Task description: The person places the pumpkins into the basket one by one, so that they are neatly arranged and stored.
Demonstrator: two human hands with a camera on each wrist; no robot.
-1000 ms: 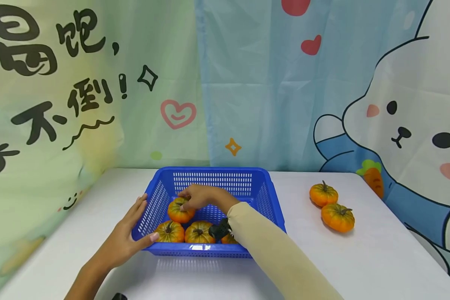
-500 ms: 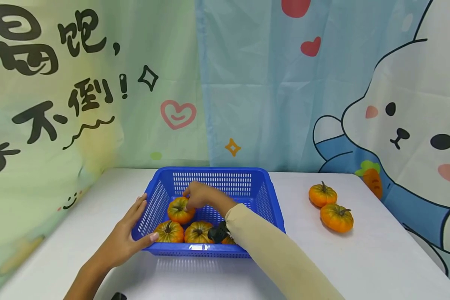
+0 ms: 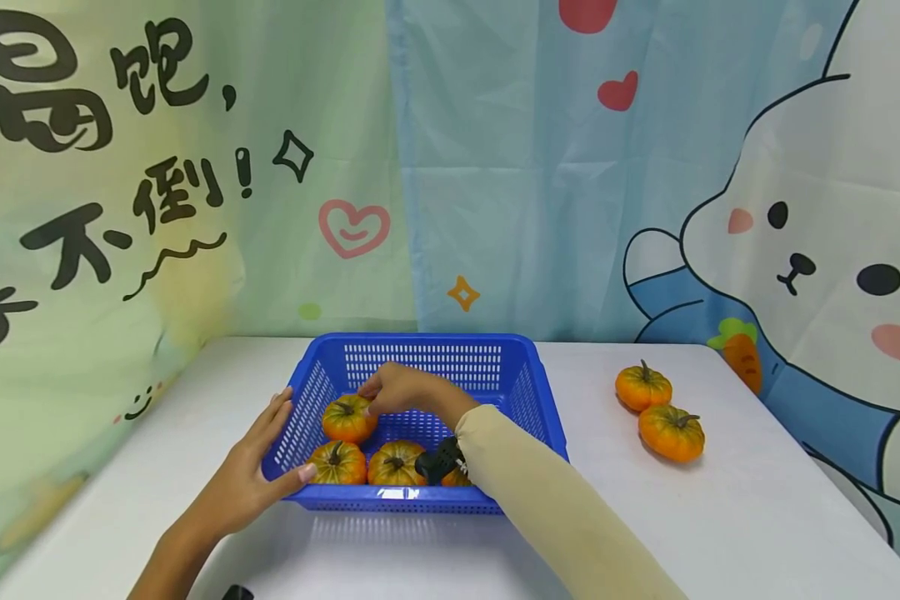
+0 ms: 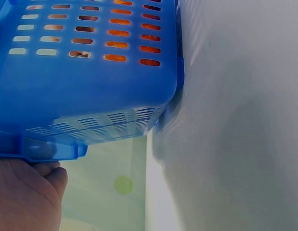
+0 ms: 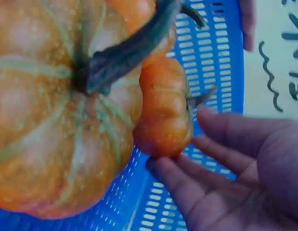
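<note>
In the head view, my right hand [image 3: 405, 392] reaches into the blue plastic basket [image 3: 405, 493], thumb and fingertips at the right side of a small orange pumpkin [image 3: 347, 421]. The right wrist view has this pumpkin [image 5: 163, 108] between the thumb, close by its stem, and the fingers along its underside. My left hand [image 3: 251, 475] rests on the basket's near left corner, thumb on the front rim and fingers fairly straight along the left side. Close to the right wrist camera looms another pumpkin [image 5: 57, 125] with a dark curved stem.
Along the basket's front lie a left pumpkin [image 3: 337, 463], a middle pumpkin [image 3: 396, 463] and a right pumpkin [image 3: 456, 477] partly hidden by the wrist camera [image 3: 438, 462]. Two more pumpkins [image 3: 643, 387] [image 3: 672, 433] sit on the white table [image 3: 750, 500], right of the basket.
The pumpkin at my right hand has shifted slightly left in the basket. The right fingers lifted a little half a second ago and are lower against it now. The left hand stays put.
</note>
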